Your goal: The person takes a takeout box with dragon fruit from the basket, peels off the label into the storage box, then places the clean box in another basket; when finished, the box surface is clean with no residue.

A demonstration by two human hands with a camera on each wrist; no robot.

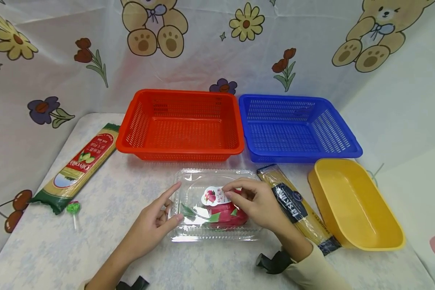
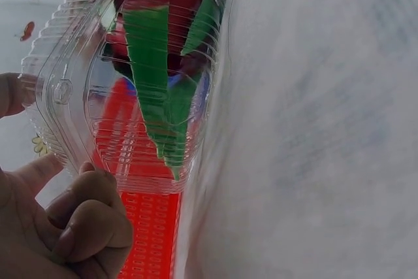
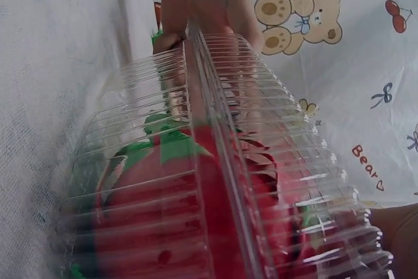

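Note:
A clear plastic clamshell box [image 1: 193,185] lies closed on the table, a red dragon fruit [image 1: 226,215] with green leaf tips inside it. On its lid is a white sticker [image 1: 210,196] with a fruit picture. My right hand [image 1: 257,199] pinches the sticker's right side between thumb and index finger. At the box's left edge, my left hand [image 1: 154,225] rests with index finger and thumb stretched out against the lid. The left wrist view shows that hand's other fingers [image 2: 98,220] loosely curled beside the ribbed wall.
Behind the box stand a red basket [image 1: 181,156] and a blue basket [image 1: 304,156]. A yellow tub [image 1: 351,201] is at the right, beside a dark-labelled pasta pack [image 1: 297,205]. To the left lie a green-and-gold pasta pack [image 1: 81,165] and a green lollipop [image 1: 73,208].

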